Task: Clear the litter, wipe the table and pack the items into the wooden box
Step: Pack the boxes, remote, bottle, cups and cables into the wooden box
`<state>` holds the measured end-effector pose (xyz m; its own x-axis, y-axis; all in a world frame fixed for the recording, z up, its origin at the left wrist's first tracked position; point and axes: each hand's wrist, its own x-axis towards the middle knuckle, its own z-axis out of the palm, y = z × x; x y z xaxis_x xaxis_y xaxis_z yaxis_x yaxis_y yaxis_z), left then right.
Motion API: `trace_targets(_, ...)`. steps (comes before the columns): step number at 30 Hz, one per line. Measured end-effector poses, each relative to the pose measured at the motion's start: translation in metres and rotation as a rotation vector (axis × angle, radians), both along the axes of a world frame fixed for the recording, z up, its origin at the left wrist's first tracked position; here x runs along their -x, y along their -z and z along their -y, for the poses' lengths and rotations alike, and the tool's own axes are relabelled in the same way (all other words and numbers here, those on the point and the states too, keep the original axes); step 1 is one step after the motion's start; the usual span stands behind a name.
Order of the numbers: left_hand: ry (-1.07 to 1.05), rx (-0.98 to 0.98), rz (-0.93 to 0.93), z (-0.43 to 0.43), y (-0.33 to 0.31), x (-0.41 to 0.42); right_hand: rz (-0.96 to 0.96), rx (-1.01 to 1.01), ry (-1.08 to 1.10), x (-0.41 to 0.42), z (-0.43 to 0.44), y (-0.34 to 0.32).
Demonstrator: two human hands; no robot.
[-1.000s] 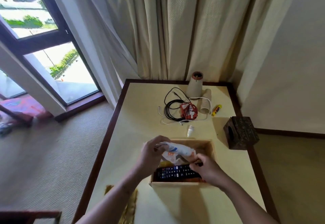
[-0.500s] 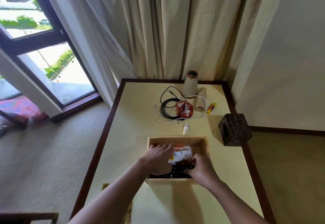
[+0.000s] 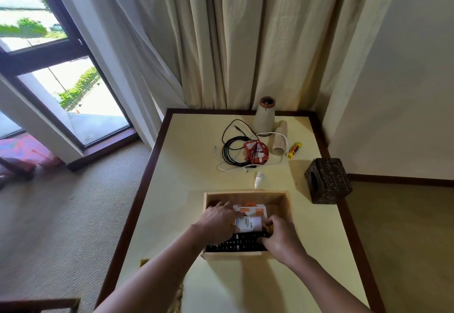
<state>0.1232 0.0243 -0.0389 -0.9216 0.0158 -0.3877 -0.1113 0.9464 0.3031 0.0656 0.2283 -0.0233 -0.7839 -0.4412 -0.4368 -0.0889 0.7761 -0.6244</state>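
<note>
The open wooden box [image 3: 282, 201] stands on the cream table [image 3: 186, 180], near me. Inside it lie a white and orange packet [image 3: 251, 218] and, at the near wall, a black remote control [image 3: 233, 246]. My left hand [image 3: 216, 221] rests inside the box with fingers spread, touching the packet's left edge. At the remote's right end, the fingers of my right hand [image 3: 281, 239] curl around it. What lies under the packet is hidden.
Behind the box lie a small white bottle [image 3: 259, 179], coiled black cable [image 3: 228, 150], a white cable [image 3: 270, 133], a red packet [image 3: 255, 151], a tipped paper cup [image 3: 280, 138], a yellow glue stick [image 3: 294, 150] and a cone-shaped vase [image 3: 264, 116]. A dark tissue box [image 3: 328, 181] sits at the right edge.
My left hand has lowered the white packet from above the box down into it and flattened out. My right hand has stayed on the remote, which now lies lower in the box.
</note>
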Motion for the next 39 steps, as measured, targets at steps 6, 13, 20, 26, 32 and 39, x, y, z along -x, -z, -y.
trace_targets(6,-0.104,-0.126,-0.248,-0.002,-0.015,0.013,-0.114,-0.008,0.041,0.025,0.006,-0.021)
trace_targets(13,-0.522,-0.378,-0.454,0.007,-0.029,0.106,-0.269,0.127,0.193,0.12,0.031,-0.033)
trace_targets(20,-0.806,-0.37,-0.305,0.041,0.01,0.206,-0.263,0.018,0.224,0.211,0.072,-0.004)
trace_targets(26,-0.752,-0.252,-0.232,0.067,0.037,0.271,-0.276,-0.153,0.215,0.258,0.101,0.029)
trace_targets(32,-0.482,-0.036,-0.09,0.066,0.048,0.294,-0.197,-0.204,0.347,0.28,0.119,0.043)
trace_targets(39,-0.389,0.025,-0.089,0.068,0.062,0.295,-0.196,-0.125,0.41,0.279,0.125,0.052)
